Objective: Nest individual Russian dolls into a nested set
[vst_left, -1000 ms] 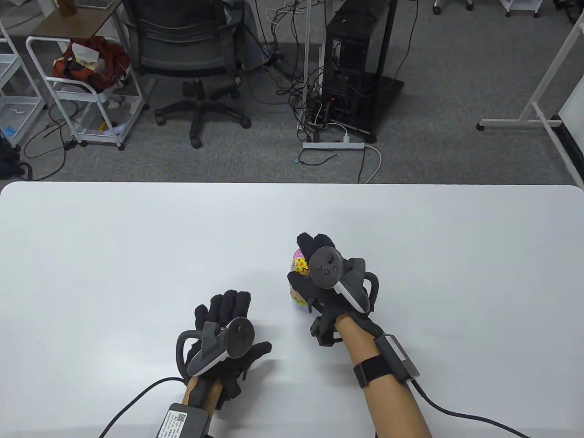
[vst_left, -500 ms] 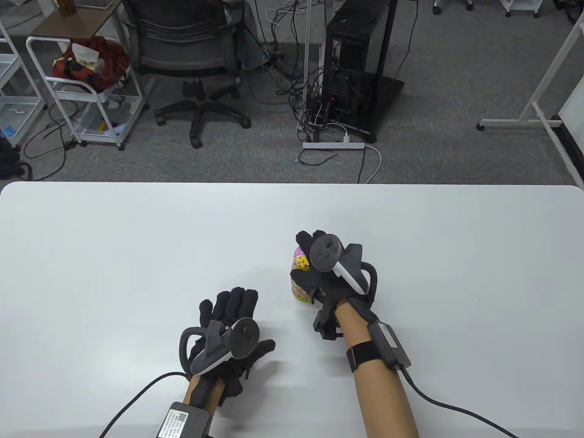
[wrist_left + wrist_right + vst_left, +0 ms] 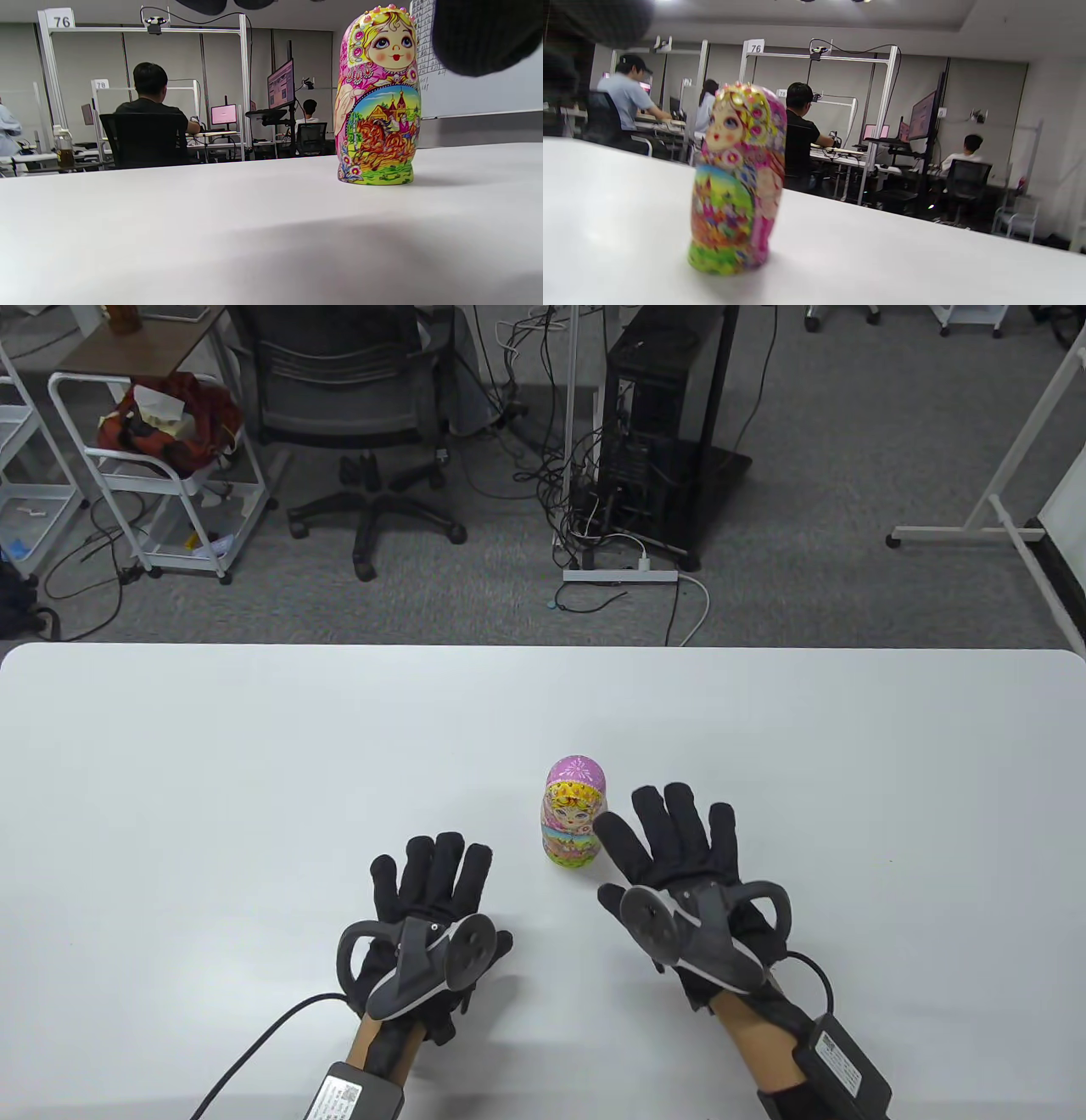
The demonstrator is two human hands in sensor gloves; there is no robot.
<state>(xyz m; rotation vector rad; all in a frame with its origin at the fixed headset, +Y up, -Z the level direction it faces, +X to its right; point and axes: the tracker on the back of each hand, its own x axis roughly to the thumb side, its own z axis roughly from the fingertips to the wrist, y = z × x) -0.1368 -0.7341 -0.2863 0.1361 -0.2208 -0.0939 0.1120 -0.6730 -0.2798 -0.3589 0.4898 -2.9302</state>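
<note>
One closed pink and yellow Russian doll [image 3: 573, 814] stands upright on the white table [image 3: 254, 746], face toward me. It also shows in the left wrist view [image 3: 379, 97] and, blurred, in the right wrist view [image 3: 738, 178]. My right hand [image 3: 670, 848] lies flat and open on the table just right of the doll, apart from it. My left hand [image 3: 433, 874] lies flat and open to the doll's left, holding nothing. No other doll is in view.
The table's far edge [image 3: 543, 647] runs across the middle of the table view. Beyond it are an office chair [image 3: 356, 407], a computer tower [image 3: 662, 432] with cables, and a white cart [image 3: 153, 475]. Glove cables trail off the near edge.
My right hand let go of the doll and drew back to the right and toward me, now flat on the table. The doll stands alone. My left hand flattened slightly.
</note>
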